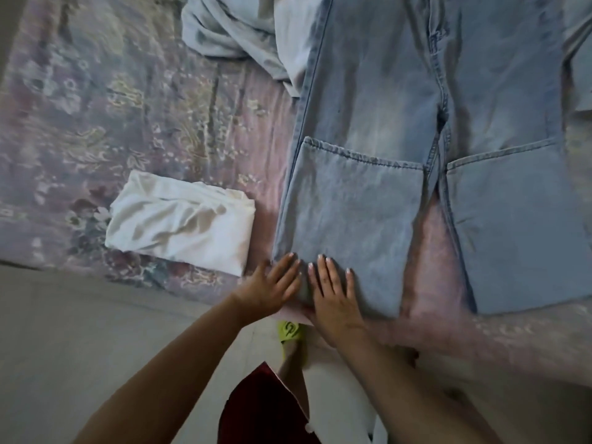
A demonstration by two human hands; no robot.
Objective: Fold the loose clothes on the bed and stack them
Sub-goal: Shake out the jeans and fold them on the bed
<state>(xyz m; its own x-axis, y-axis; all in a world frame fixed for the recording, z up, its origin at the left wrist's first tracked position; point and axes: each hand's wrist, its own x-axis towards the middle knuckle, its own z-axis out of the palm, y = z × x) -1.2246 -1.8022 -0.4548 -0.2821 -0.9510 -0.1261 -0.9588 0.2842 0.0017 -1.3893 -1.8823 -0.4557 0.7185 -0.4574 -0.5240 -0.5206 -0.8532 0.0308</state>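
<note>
Light blue jeans (pixel 400 91) lie flat on the bed, both leg ends folded back up over the legs. My left hand (pixel 270 288) and my right hand (pixel 333 291) rest side by side with straight fingers at the near corner of the left folded leg (pixel 352 219), by the bed's edge. The right folded leg (pixel 519 225) lies apart from it, with a strip of bedsheet between them. A folded white garment (pixel 182 219) sits on the bed to the left of the jeans.
A crumpled pale blue-grey garment (pixel 237 30) lies at the far side, partly under the jeans. The floral bedsheet (pixel 96 107) covers the bed. Below the bed edge are the pale floor (pixel 80 347), my foot in a yellow-green slipper (pixel 290 331), and dark red clothing (pixel 266 408).
</note>
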